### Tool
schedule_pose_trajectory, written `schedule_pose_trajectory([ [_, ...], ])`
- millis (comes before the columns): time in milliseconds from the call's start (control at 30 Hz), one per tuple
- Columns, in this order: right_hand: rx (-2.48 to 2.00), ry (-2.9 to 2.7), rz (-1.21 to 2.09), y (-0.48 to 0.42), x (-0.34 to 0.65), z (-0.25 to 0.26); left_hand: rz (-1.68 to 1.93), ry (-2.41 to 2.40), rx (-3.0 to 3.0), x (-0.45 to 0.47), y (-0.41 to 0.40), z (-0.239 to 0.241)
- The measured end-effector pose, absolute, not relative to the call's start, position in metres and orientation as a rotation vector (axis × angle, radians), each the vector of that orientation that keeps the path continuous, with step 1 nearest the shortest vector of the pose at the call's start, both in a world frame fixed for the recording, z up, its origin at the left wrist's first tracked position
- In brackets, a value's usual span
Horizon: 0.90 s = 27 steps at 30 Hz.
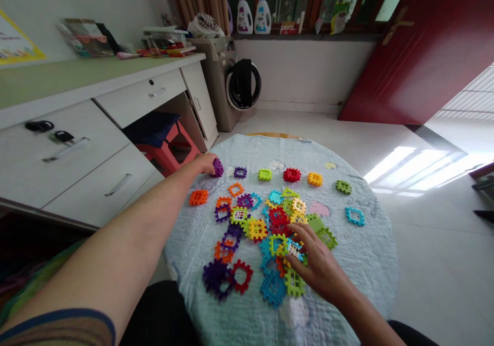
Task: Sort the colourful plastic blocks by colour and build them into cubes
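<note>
A heap of colourful plastic interlocking tiles (266, 233) lies on a round table under a pale blue quilted cloth (363, 263). My left hand (206, 164) reaches to the far left edge of the table and is closed on a purple tile (218, 167). Next to it lie a purple (240, 172), a green (264, 174), a red (292, 175), a yellow-orange (315, 179) and a green tile (343, 186), forming a loose row. My right hand (316, 263) rests on the near side of the heap, fingertips touching a blue-and-white tile (295, 249).
A white desk with drawers (88, 145) stands to the left, with a red stool (170, 150) under it. A washing machine (227, 81) stands by the far wall, detergent bottles on the sill above. A red door (424, 53) is at the right. Tiled floor surrounds the table.
</note>
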State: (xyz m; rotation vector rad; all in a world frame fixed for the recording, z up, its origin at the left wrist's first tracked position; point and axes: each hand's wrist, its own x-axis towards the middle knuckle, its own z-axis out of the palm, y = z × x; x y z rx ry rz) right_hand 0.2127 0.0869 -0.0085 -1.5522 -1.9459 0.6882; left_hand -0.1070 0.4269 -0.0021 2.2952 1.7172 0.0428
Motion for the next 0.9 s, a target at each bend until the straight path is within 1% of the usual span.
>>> schedule_pose_trajectory([
  [133,-1.579,-1.933,0.705,0.087,0.215,-0.009,-0.116,1.732,2.314,-0.101,0.423,-0.008],
  [367,-1.593,-1.934,0.722,0.088,0.214,-0.006,-0.212,1.698,2.374,-0.1,0.416,-0.007],
  [667,-1.591,-1.928,0.704,0.089,0.214,-0.008,-0.246,1.683,2.387,-0.098,0.417,-0.011],
  [900,-1.589,-1.922,0.72,0.089,0.215,-0.01,-0.194,1.709,2.331,-0.104,0.417,-0.019],
])
